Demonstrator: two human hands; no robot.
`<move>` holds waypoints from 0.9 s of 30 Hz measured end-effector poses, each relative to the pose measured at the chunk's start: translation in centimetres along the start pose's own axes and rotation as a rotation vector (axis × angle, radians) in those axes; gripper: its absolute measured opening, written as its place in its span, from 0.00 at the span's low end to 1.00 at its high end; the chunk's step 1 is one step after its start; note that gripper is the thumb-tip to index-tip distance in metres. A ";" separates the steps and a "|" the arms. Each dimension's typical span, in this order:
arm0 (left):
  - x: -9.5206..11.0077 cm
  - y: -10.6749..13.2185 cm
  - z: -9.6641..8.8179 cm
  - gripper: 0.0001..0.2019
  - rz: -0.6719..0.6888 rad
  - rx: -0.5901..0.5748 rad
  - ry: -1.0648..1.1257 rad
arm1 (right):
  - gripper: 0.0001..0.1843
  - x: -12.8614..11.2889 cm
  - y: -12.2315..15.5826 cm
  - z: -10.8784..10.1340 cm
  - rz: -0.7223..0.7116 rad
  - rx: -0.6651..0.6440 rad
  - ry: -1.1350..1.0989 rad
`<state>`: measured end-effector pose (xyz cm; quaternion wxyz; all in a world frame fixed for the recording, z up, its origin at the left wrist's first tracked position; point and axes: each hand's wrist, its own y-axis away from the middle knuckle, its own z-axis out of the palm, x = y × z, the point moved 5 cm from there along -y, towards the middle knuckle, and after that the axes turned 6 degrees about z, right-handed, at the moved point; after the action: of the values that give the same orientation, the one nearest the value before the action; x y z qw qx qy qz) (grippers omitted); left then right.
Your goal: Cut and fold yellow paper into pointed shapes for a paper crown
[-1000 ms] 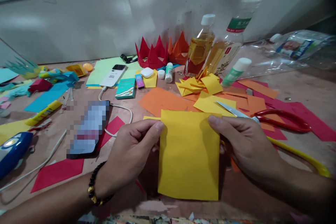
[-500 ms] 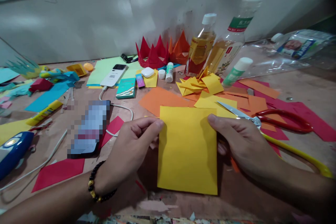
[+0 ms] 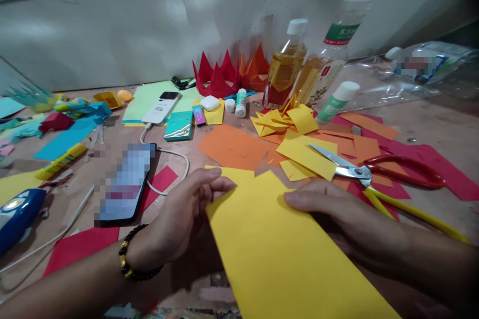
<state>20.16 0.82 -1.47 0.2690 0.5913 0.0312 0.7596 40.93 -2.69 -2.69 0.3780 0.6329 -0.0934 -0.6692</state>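
Observation:
A long sheet of yellow paper point(image 3: 284, 254) lies tilted across the front of the table, running off the bottom of the view. My left hand point(image 3: 183, 214) pinches its upper left edge, with a dark beaded bracelet point(image 3: 130, 256) on the wrist. My right hand point(image 3: 337, 212) lies over its right edge, thumb on top, and the fingers are hidden. Just beyond that hand, steel scissors with red handles point(image 3: 355, 172) rest on loose orange and yellow paper pieces point(image 3: 305, 157), apart from the sheet.
A pixelated phone point(image 3: 125, 184) and a white cable point(image 3: 168, 159) lie left of my left hand. Behind stand two oil bottles point(image 3: 286, 67) and red paper crowns point(image 3: 215, 77). A blue device point(image 3: 17, 214) sits at far left. The wooden table point(image 3: 441, 129) ends at a white wall point(image 3: 112, 25).
The yellow paper has gone from a compact upright rectangle to a much longer tilted sheet reaching the bottom of the view. My hands have shifted with it, and my right hand sits lower.

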 end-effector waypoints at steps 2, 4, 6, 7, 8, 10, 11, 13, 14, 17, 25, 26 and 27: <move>-0.4 0.5 1.1 0.24 -0.112 -0.159 -0.100 | 0.35 0.4 0.3 0.7 0.095 -0.133 0.092; -0.6 1.2 2.0 0.20 -0.157 -0.283 -0.249 | 0.35 0.6 0.9 1.2 0.129 -0.202 0.217; -0.7 1.7 2.5 0.17 -0.148 -0.325 -0.351 | 0.33 0.7 1.3 1.7 0.121 -0.217 0.306; -0.6 1.7 2.6 0.17 -0.122 -0.322 -0.389 | 0.32 0.7 1.5 1.9 0.110 -0.223 0.336; -0.3 1.7 2.6 0.16 -0.075 -0.307 -0.429 | 0.31 0.8 1.5 2.1 0.092 -0.224 0.364; 0.6 1.2 2.0 0.16 0.039 -0.252 -0.509 | 0.32 0.7 1.5 2.3 0.039 -0.214 0.413; 1.1 0.9 1.5 0.16 0.083 -0.212 -0.537 | 0.31 0.5 1.4 2.3 0.005 -0.197 0.426; 2.3 -0.1 -0.3 0.17 0.120 -0.086 -0.542 | 0.30 0.0 1.2 1.8 -0.054 -0.172 0.415; 2.9 -0.6 -1.2 0.17 0.130 -0.016 -0.527 | 0.30 -0.4 1.1 1.6 -0.068 -0.188 0.394; 4.2 -2.0 -3.6 0.16 0.151 0.123 -0.397 | 0.33 -1.5 1.6 0.8 -0.063 -0.322 0.378; 1.1 -1.6 -1.9 0.19 -0.122 -0.004 -0.285 | 0.20 -4.4 2.4 -2.9 -0.615 0.115 0.182; 0.6 -1.3 -1.5 0.20 -0.159 -0.038 -0.272 | 0.06 -4.4 2.2 -3.0 -0.713 0.180 0.223; 0.2 -1.1 -1.0 0.20 -0.185 -0.066 -0.261 | 0.16 -4.5 2.1 -2.5 -0.805 0.179 0.317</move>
<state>19.57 2.13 -1.96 0.3587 0.6705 0.0251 0.6489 43.70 -0.47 1.58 0.0402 0.7439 0.1620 -0.6472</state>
